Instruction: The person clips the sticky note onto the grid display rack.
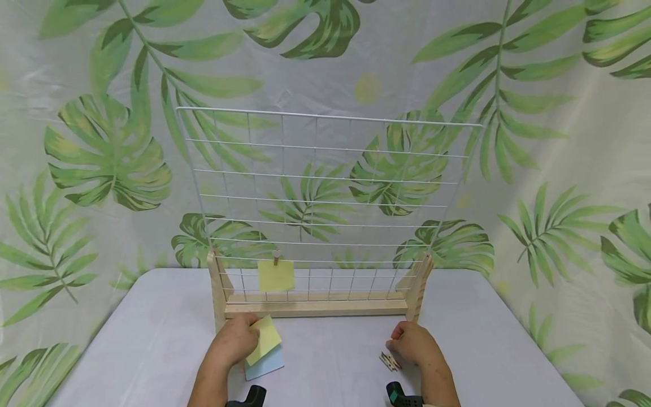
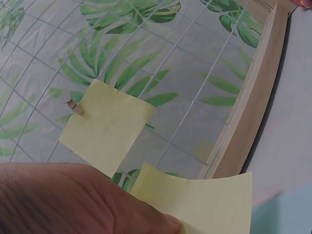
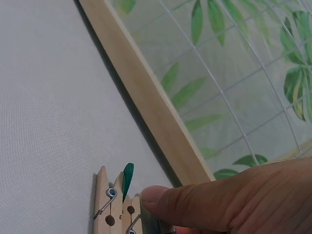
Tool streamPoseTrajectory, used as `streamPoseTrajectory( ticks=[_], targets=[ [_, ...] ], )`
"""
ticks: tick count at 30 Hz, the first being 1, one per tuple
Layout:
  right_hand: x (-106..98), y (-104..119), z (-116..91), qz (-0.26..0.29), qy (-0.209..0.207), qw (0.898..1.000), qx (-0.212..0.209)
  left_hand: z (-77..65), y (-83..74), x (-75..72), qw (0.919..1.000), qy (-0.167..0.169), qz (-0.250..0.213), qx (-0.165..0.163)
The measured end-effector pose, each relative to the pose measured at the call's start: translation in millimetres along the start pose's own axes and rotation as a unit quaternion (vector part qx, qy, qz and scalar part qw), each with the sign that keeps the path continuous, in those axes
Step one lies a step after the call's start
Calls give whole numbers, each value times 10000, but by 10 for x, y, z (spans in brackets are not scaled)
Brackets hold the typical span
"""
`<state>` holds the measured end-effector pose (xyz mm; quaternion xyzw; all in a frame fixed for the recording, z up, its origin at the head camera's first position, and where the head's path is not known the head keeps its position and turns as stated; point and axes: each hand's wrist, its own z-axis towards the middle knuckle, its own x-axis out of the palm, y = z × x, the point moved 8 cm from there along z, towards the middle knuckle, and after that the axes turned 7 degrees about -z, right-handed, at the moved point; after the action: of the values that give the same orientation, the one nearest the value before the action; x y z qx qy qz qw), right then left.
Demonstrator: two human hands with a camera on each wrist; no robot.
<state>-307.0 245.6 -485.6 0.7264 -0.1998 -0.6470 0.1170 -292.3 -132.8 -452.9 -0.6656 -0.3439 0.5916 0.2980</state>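
My left hand [image 1: 235, 339] pinches a yellow sticky note [image 1: 265, 341] between thumb and fingers, above a light blue sticky note [image 1: 264, 363] at the table's near left. My right hand [image 1: 414, 342] is beside several small wooden clothespins [image 1: 390, 362] with its fingers bent. In the right wrist view its thumb tip touches or overlaps one clothespin [image 3: 130, 209]; whether it grips one is hidden. Another yellow note [image 1: 276, 276] hangs low on the white wire grid [image 1: 315, 226], held by a wooden clothespin [image 1: 277, 259].
The grid stands in a wooden base [image 1: 315, 308] with two side posts, across the white table [image 1: 325, 350]. Behind it hangs a pale cloth [image 1: 305, 79] with green leaf prints. One clothespin piece on the table has a green part [image 3: 127, 180].
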Motion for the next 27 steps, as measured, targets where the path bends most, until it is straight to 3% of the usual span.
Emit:
streamPoseTrajectory(
  ticks=[10,19,27],
  targets=[
    [0,-10,2,-17,-32,10000,-18,-27,-64,35,9997,93,-154,186],
    [8,-19,19,-43,-10,10000,15,-29,-164,149,9975,508,-231,439],
    [26,-46,23,10,30,9999,123,-25,-266,191,9946,298,-260,960]
  ],
)
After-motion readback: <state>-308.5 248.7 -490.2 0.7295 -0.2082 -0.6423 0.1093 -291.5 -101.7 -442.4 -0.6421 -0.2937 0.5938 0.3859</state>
